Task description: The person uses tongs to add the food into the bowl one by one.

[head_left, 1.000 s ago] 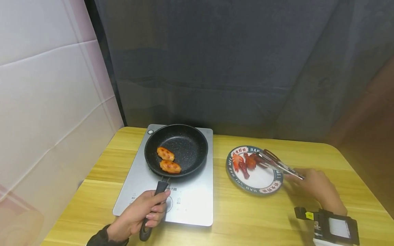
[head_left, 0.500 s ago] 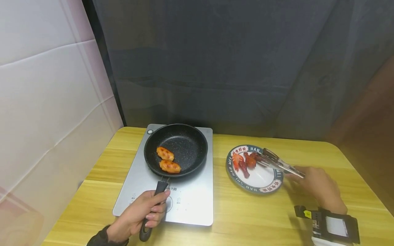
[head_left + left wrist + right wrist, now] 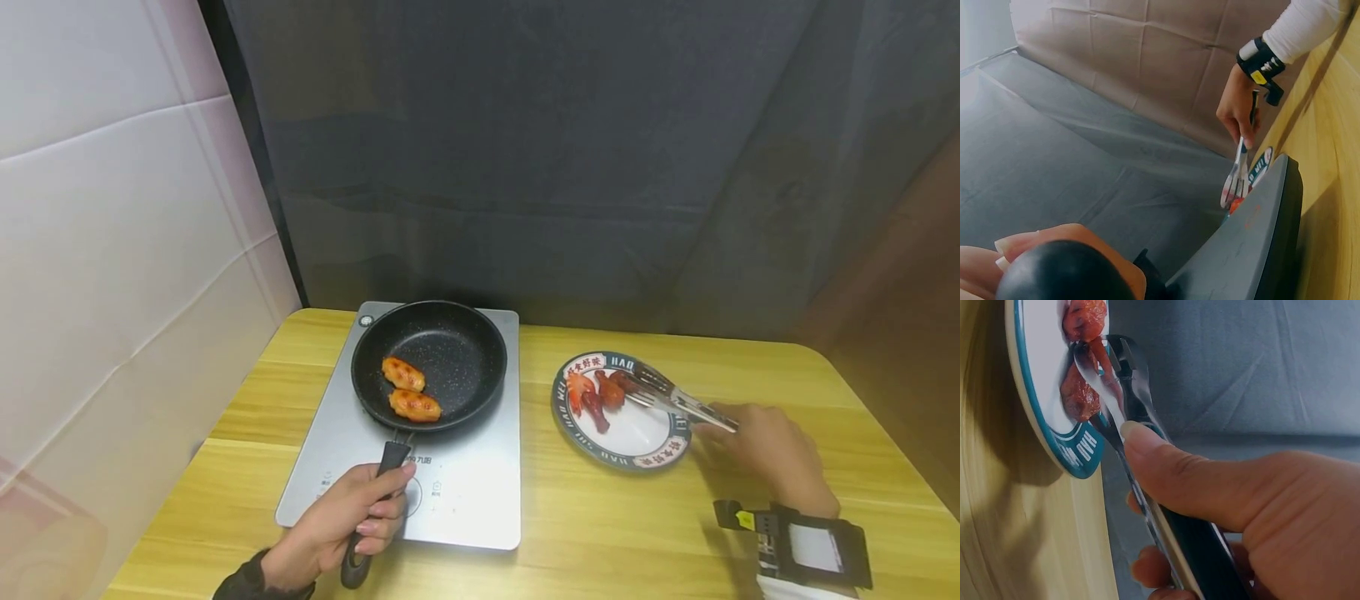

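Note:
My left hand (image 3: 352, 517) grips the black handle of a frying pan (image 3: 468, 371). Two browned chicken wings (image 3: 415, 407) lie in its left half. Off to the right, my right hand (image 3: 772, 450) holds metal tongs (image 3: 701, 411) over the right side of a plate (image 3: 637, 437) with a green patterned rim. A red shrimp (image 3: 576, 392) and drumsticks (image 3: 595, 412) lie on that plate. In the right wrist view the tongs' tips sit around the thin end of a drumstick (image 3: 1079, 394); whether they squeeze it I cannot tell. The thumb (image 3: 1172, 475) presses along the tongs.
The pan stands on a silver induction cooker (image 3: 480, 500), on a yellow wooden table (image 3: 600, 542). Behind the table hangs a dark grey cloth (image 3: 525, 167). A pale wall (image 3: 135, 250) stands at the left, a brown one (image 3: 900, 317) at the right.
The tongs and my right hand have shifted slightly to the left and the tongs' angle over the plate has changed a little. My left hand and the pan stay put.

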The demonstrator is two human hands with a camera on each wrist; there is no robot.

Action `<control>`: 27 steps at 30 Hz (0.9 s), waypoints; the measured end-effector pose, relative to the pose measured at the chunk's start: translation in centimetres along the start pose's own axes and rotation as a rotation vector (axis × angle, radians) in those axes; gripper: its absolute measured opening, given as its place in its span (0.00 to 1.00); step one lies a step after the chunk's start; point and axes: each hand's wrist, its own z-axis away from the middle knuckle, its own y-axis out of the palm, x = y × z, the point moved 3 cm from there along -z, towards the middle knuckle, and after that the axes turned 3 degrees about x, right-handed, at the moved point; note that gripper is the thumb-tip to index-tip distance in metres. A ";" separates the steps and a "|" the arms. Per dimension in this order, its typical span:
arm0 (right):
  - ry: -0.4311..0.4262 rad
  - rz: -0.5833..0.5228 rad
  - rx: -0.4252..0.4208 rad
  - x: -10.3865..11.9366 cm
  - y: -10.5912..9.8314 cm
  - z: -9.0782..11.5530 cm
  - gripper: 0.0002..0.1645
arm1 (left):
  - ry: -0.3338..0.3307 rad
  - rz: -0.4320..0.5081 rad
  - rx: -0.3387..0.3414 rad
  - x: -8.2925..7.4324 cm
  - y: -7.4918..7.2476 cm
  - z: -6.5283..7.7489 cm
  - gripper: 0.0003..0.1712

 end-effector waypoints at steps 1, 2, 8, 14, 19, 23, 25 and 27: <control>0.002 -0.003 0.004 0.0 0.0 0.0 0.36 | 0.001 0.001 -0.001 0.0 0.0 0.0 0.17; 0.005 -0.006 0.007 -0.1 0.1 0.0 0.37 | 0.001 0.000 -0.002 0.0 0.0 0.0 0.17; 0.012 -0.013 0.013 -0.2 0.1 -0.1 0.37 | -0.003 -0.001 -0.003 -0.1 0.2 0.1 0.18; -0.011 -0.001 -0.025 -0.3 0.0 -0.1 0.35 | 0.000 -0.005 -0.002 -0.1 0.2 0.1 0.18; -0.019 -0.001 -0.042 -0.3 0.0 0.0 0.35 | 0.007 -0.005 0.003 0.0 0.1 0.0 0.18; -0.003 -0.012 -0.033 -0.4 0.0 0.1 0.38 | 0.007 -0.003 0.006 0.0 0.1 0.0 0.18; 0.009 -0.012 -0.031 -0.4 -0.1 0.1 0.40 | 0.007 -0.003 0.005 0.0 0.1 0.0 0.18; 0.021 -0.011 -0.029 -0.5 -0.2 0.1 0.40 | 0.007 -0.003 0.006 0.1 0.0 0.0 0.19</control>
